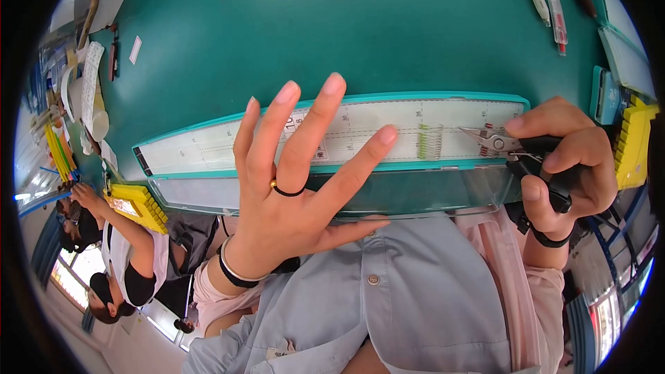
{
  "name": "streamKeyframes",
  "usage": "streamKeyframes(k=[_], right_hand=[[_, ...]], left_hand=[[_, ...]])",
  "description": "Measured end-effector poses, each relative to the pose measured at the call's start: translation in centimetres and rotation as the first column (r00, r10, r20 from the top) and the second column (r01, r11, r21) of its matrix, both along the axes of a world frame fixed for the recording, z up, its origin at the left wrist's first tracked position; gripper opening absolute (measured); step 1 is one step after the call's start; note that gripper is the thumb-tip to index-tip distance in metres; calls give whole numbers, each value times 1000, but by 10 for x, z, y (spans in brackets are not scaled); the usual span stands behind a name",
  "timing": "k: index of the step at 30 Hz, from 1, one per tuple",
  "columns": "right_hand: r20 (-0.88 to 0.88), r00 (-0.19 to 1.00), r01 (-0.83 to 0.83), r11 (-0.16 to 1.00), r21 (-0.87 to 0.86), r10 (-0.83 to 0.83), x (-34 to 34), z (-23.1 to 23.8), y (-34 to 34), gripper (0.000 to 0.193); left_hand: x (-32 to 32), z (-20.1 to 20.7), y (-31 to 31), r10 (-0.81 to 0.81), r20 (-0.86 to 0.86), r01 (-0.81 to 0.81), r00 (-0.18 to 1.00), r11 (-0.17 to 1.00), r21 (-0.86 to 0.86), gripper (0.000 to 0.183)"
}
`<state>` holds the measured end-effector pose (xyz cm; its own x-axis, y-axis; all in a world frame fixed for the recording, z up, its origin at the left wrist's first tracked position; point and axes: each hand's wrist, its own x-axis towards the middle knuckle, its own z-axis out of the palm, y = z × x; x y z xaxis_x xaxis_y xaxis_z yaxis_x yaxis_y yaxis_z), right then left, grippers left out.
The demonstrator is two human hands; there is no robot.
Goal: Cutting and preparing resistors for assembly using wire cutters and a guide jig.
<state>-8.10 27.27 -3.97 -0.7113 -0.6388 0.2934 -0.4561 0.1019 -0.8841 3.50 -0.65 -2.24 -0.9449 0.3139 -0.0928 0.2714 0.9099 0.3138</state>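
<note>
A long, shallow teal-edged case (388, 99) lies before me, its transparent lid (422, 190) folded toward my body. My left hand (287, 180) is over the case with fingers spread, holding nothing. Black-handled cutting pliers (495, 142) are gripped in my right hand (578, 156); their pointed metal jaws reach over the case's right end. Just left of the jaw tips sits a row of thin green and pale wire-like parts (430, 142). Small reddish parts (488, 153) lie beside the jaws, partly covered by them.
Pens (552, 10) lie at the far right. Beyond my right hand stand a yellow ridged tray (634, 145) and a teal box (605, 93). Another yellow ridged tray (138, 206) is at the left, beside another person's arm (131, 225). A small white tag (135, 50) lies on the green table.
</note>
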Motion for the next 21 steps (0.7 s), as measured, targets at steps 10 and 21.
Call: streamKeyframes(k=[10, 21], right_hand=[[-27, 1000, -7, 1000, 20, 8, 0, 0, -2, 28], [27, 999, -17, 1000, 13, 17, -1, 0, 2, 33]], left_hand=[[1, -1, 0, 7, -11, -7, 1000, 1000, 10, 83], [0, 1, 0, -1, -6, 1, 1000, 1000, 3, 80]])
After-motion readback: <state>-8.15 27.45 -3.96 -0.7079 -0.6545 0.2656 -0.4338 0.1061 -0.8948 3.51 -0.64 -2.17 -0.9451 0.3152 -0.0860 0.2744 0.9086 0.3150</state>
